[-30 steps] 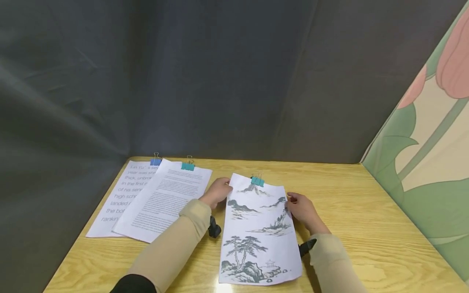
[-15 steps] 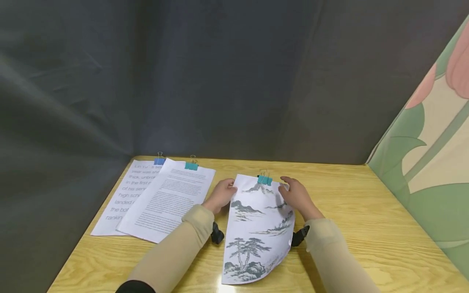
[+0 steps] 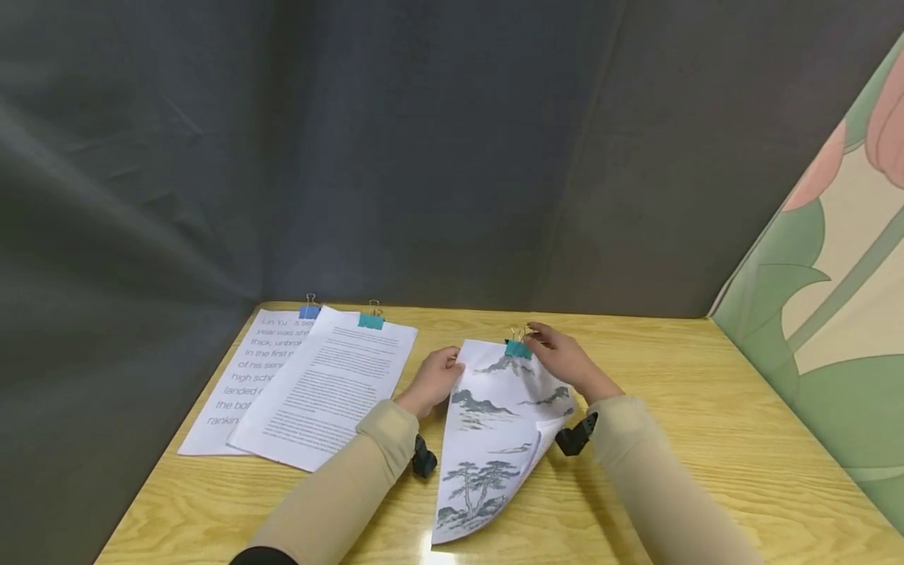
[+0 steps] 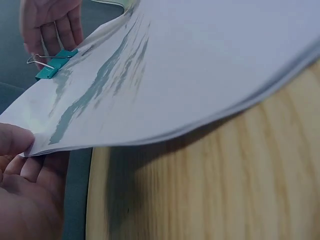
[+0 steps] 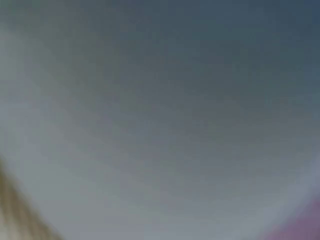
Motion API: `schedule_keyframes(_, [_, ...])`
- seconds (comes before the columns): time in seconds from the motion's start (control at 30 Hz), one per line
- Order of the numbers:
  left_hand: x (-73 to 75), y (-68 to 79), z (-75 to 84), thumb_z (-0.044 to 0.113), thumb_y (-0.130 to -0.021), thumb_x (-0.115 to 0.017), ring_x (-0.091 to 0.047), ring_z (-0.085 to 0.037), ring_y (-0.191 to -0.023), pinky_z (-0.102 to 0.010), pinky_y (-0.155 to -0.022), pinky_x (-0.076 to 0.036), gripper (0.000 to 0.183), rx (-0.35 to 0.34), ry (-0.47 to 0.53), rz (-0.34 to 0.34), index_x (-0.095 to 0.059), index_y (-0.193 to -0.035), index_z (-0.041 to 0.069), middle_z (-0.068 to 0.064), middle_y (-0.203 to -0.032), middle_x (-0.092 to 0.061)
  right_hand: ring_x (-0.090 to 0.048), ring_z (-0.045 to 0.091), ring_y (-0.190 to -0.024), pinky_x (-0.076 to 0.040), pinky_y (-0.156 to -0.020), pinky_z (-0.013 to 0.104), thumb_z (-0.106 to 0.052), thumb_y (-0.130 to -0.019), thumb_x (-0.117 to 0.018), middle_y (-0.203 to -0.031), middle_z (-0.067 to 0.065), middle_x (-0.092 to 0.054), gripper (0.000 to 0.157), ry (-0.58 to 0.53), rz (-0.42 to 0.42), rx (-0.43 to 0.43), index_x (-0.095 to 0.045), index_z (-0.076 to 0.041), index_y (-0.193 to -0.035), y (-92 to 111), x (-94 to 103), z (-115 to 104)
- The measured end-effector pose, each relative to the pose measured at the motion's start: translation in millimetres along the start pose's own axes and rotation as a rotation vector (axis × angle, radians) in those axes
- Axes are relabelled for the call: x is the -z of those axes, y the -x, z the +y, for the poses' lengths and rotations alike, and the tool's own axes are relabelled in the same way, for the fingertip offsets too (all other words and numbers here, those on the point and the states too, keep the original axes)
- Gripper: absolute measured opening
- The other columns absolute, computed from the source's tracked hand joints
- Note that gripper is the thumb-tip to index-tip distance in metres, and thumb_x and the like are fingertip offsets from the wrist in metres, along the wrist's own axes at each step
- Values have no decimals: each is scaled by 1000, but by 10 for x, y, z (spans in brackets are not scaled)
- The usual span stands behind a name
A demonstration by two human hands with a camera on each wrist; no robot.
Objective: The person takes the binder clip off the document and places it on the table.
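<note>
My left hand [image 3: 432, 378] pinches the upper left edge of a paper stack [image 3: 487, 439] printed with ink landscapes, its thumb on top and fingers below. A teal binder clip [image 3: 518, 350] sits on the stack's top edge with its wire handles raised. At that clip is my right hand [image 3: 565, 359], thumb and fingers apart beside the handles. In the left wrist view, its fingers [image 4: 62, 31] hang fairly straight behind the binder clip [image 4: 57, 64]. The stack's lower right side is lifted and bent over. Blurred grey fills the right wrist view, so that hand is hidden there.
Left on the wooden table [image 3: 706, 439] lie two overlapping text stacks. The front one [image 3: 328, 384] bears a teal clip [image 3: 371, 321], the rear one [image 3: 240, 377] a blue clip [image 3: 309, 311]. A dark curtain [image 3: 452, 157] stands behind; a flowered panel [image 3: 847, 314] borders the right.
My right hand has moved from the landscape stack's right edge up to its teal clip. The stack's lower right side has curled up. My left hand keeps its pinch.
</note>
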State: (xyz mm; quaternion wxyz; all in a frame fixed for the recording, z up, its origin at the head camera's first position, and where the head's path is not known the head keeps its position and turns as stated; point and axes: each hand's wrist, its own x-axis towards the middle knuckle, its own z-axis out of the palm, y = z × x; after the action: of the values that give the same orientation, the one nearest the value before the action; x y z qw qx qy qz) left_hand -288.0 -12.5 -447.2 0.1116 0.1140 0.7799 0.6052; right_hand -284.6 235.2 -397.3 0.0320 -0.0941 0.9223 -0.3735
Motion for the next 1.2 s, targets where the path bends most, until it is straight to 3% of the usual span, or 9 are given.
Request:
schedule_keyframes(0.2, [19, -8, -36, 6, -109, -49, -53, -37, -129, -50, -102, -46, 26, -14, 0, -9, -60, -130, -3, -23, -144, -54, -30, 48, -147, -26, -117, 62, -32, -114, -40, -160, 30, -34, 60, -125, -99, -58, -31, 7, -158, -39, 99, -8])
schedule_keyframes(0.3, [24, -11, -44, 6, -108, -49, -60, -28, -110, -42, -89, -48, 20, -27, 3, -19, -62, -121, -2, -19, -128, -63, -27, 48, -149, -22, -118, 62, -32, -114, -38, -162, 29, -30, 59, -167, -135, -81, -30, 7, -158, -63, 124, 7])
schedule_keyframes(0.4, [24, -5, -38, 6, -108, -49, -55, -20, -90, -35, -77, -44, 15, -34, 15, -27, -61, -113, -2, -14, -112, -64, -31, 48, -147, -20, -118, 64, -32, -114, -39, -161, 30, -32, 60, -239, -163, -113, -28, 7, -159, -70, 145, 25])
schedule_keyframes(0.5, [23, -2, -33, 5, -108, -48, -51, -17, -81, -33, -73, -42, 15, -26, 34, -25, -61, -112, -1, -12, -105, -65, -35, 48, -143, -18, -119, 65, -31, -114, -40, -156, 31, -39, 61, -303, -180, -117, -29, 11, -157, -73, 166, 46])
schedule_keyframes(0.63, [23, -3, -39, 5, -109, -47, -56, -17, -89, -35, -81, -47, 20, -14, 46, -17, -63, -119, -2, -12, -111, -67, -37, 45, -142, -19, -118, 63, -31, -113, -43, -153, 31, -43, 60, -374, -181, -98, -34, 14, -153, -84, 182, 59])
schedule_keyframes(0.73, [23, -12, -57, 5, -109, -47, -60, -20, -101, -39, -90, -50, 23, -13, 57, -10, -63, -124, -2, -14, -119, -67, -35, 45, -143, -19, -118, 62, -30, -112, -47, -157, 30, -39, 62, -403, -178, -85, -33, 13, -154, -93, 196, 56])
schedule_keyframes(0.93, [11, -3, -63, 6, -109, -47, -58, -26, -103, -42, -87, -47, 15, -10, 61, -5, -58, -110, -4, -17, -117, -65, -34, 45, -144, -25, -114, 59, -25, -109, -52, -159, 30, -36, 62, -420, -181, -77, -33, 13, -154, -113, 215, 65])
schedule_keyframes(1.1, [-14, 11, -74, 5, -108, -47, -56, -34, -124, -48, -103, -47, 26, -8, 68, 0, -58, -128, -8, -23, -133, -61, -40, 43, -141, -27, -117, 56, -22, -109, -54, -152, 31, -45, 58, -459, -175, -81, -36, 14, -151, -132, 205, 84])
schedule_keyframes(1.2, [-26, 14, -81, 4, -108, -47, -58, -35, -123, -49, -105, -46, 28, -12, 78, 3, -59, -131, -7, -23, -131, -62, -41, 44, -140, -26, -119, 57, -18, -109, -52, -150, 32, -46, 56, -470, -182, -59, -35, 16, -150, -138, 202, 96])
